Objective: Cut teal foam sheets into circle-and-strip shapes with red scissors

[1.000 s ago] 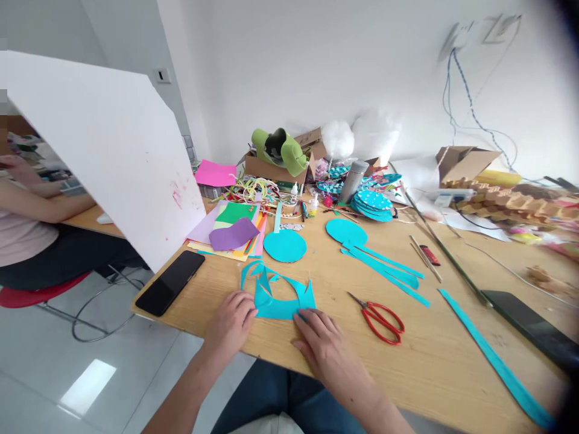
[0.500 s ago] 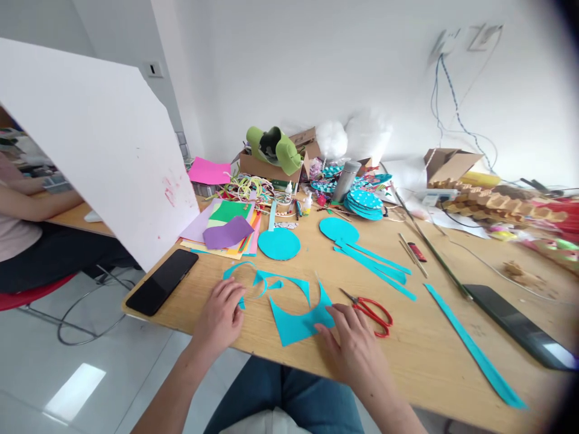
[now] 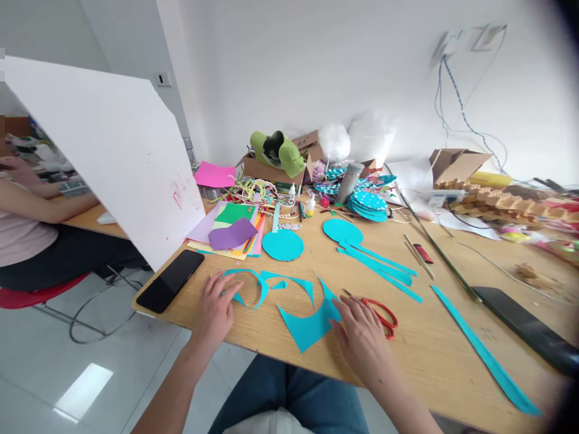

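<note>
My left hand [image 3: 216, 304] rests at the table's front left, fingers apart, with the fingertips touching a curved blue paper offcut [image 3: 262, 293]. My right hand [image 3: 360, 328] lies with loosely extended fingers on the right edge of a larger blue offcut [image 3: 307, 328] that has a rounded cut-out. Between the hands are a thin curved blue strip [image 3: 292, 279] and a small blue scrap [image 3: 279, 285]. Red-handled scissors [image 3: 388, 316] lie partly behind my right hand. Farther back sit two blue discs, one on the left [image 3: 283, 245] and one on the right [image 3: 342, 231].
A black phone [image 3: 170, 281] lies at the left edge, near stacked coloured paper [image 3: 233, 234] and a white board [image 3: 113, 132]. Blue strips [image 3: 380, 268], a red lighter [image 3: 423, 253] and a long stick [image 3: 434, 241] lie rightward. A grey flask [image 3: 350, 182] stands behind. Another person sits left.
The larger offcut under my right hand has turned slightly and shifted right. My left hand has spread its fingers, and the curved offcut beside it has moved. The whole view has shifted a little.
</note>
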Demonstrator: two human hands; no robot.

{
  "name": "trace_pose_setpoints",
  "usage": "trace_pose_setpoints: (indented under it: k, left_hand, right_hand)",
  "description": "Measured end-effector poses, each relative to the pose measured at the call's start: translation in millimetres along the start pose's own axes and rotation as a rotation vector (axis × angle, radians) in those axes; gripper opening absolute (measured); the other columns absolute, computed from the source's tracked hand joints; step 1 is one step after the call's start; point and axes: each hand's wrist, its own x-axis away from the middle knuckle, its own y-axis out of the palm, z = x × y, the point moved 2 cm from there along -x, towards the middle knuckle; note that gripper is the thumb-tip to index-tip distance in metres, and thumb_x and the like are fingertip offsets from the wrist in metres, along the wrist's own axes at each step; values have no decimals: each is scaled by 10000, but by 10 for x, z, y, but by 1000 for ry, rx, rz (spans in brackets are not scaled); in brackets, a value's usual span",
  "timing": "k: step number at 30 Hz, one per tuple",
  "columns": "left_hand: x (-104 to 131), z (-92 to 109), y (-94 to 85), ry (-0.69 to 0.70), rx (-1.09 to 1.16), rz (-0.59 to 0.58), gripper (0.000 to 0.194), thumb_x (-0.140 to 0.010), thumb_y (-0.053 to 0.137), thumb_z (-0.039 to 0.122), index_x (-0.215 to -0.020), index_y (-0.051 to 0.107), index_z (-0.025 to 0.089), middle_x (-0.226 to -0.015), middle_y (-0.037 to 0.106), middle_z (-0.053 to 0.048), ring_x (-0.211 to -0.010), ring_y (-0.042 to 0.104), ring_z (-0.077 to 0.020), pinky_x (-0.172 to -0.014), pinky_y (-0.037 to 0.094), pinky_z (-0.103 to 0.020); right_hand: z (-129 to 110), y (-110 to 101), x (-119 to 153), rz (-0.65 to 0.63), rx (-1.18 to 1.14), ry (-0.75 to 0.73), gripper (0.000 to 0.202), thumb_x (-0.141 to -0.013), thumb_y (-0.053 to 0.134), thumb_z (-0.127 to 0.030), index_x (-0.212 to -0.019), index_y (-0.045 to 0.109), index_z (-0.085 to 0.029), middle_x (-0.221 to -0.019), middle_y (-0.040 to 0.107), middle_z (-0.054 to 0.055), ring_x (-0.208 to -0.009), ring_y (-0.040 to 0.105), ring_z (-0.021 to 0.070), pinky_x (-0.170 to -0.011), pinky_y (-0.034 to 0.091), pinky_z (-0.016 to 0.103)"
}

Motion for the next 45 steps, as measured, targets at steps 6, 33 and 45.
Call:
trace_pose_setpoints:
  k: [6,33,45]
  left_hand:
    - [72,-24,-37,-29,65,107,504,-752,405,-23,-1181,567,185,-1212,580,-102,-1220,469,-278,-1035,397,-534]
    - [-502,848,296,310,263,-512,401,-932,383,469,-1226,575,273,-1364,534,-57,-1332,392,-277,-1084,271,-568]
    - [-533,646,122,262,230,-414,300,-936,437,347,-1052,670,198,-1305,582,-75,-1314,419,-250,-1096,314,-498]
  right_hand:
    - [-380,28,98,5,24,-25,496,-872,512,-515,-1172,610,-132,-1142,631,194,-1110,556,355,-957,407,518]
    - [-135,154,22,-72,-204,-89,338,-908,482,-464,-1038,587,-171,-1266,582,195,-1264,470,343,-1018,346,597]
    - [30,-22,38,46,-254,11,509,-918,475,-403,-1347,389,-143,-1341,522,194,-1320,407,311,-1053,328,562]
